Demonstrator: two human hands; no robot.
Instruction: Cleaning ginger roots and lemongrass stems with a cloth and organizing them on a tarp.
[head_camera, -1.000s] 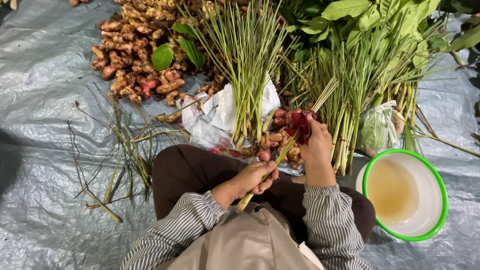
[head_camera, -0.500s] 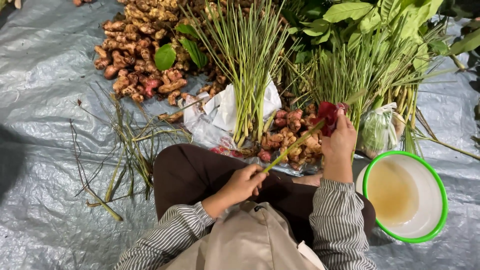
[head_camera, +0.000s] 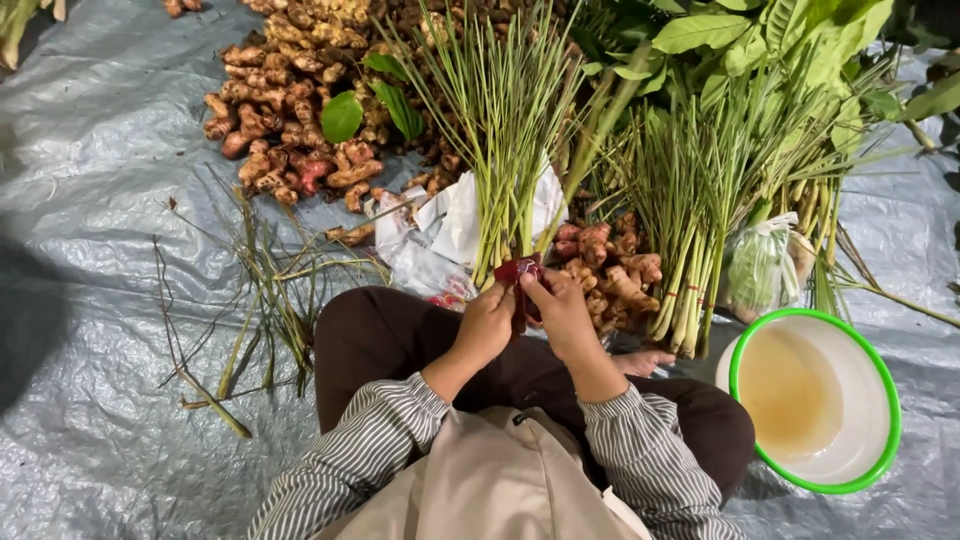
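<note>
A dark red piece (head_camera: 520, 272) was pinched by both the left hand (head_camera: 487, 322) and right hand (head_camera: 562, 312); it could have slipped into the near lap, since only fingertips gripped it.

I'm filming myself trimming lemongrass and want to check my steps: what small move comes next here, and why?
Probably draw the red-handled tool across the stalk's base. Both hands, left hand and right hand, are closed around the lemongrass stalk near its lower end, with the tool between them, so a short trimming stroke looks ready. The blade itself is hidden.
</note>
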